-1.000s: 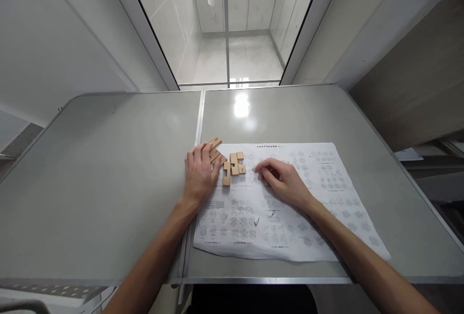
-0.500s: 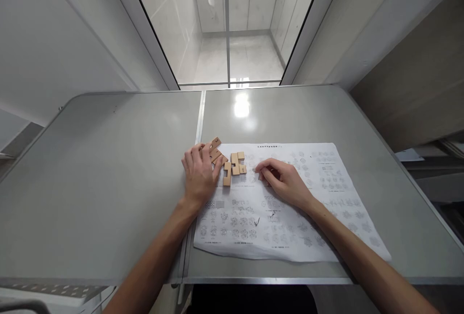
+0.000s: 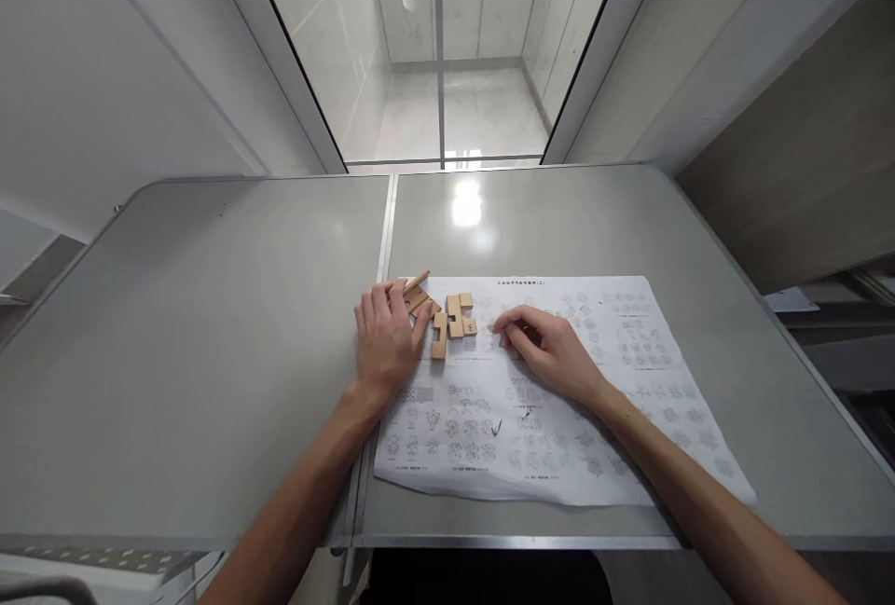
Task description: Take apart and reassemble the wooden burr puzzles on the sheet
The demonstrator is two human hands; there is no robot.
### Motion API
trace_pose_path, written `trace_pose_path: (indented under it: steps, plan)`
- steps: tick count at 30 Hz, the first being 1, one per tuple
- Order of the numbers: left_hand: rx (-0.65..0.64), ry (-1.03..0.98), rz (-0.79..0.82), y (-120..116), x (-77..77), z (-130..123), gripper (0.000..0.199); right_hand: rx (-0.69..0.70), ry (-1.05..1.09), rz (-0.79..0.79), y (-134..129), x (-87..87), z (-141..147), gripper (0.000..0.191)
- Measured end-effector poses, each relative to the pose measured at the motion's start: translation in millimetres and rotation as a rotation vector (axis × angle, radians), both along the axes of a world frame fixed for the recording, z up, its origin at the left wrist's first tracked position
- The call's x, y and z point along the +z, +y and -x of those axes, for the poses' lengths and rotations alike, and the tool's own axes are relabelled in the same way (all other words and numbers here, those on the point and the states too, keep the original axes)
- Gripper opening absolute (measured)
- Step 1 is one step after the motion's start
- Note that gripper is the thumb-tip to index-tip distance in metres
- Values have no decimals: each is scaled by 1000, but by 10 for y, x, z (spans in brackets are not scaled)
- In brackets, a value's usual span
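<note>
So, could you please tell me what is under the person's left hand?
Wooden puzzle pieces show beyond the fingers of the left hand; their covered parts, and anything else beneath its palm, cannot be seen.

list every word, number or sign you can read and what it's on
"(二)" ends the heading on the paper sheet; its other characters are too small to read.
Possibly "3", sideways, on a small wooden block; blurred.
Marks on the wooden pieces by the left hand: too small, partly covered.
Lower captions on the paper sheet: too small.
</note>
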State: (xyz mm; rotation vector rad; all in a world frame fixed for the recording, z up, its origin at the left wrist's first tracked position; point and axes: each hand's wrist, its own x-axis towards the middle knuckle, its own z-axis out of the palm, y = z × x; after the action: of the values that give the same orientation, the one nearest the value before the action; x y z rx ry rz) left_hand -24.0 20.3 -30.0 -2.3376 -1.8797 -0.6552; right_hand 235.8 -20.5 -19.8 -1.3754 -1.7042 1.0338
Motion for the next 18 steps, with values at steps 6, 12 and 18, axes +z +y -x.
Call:
trace_pose_path:
  steps: [6,12,18]
  plan:
    - [23,18,13,2,8,5,47,2,1,-6,2,-12,-2,23]
    - [58,48,18,9,9,12,52,1,-5,-4,5,2,5,24]
    - [47,22,1,10,-8,20,54,2,1,-13,3,15,9,24]
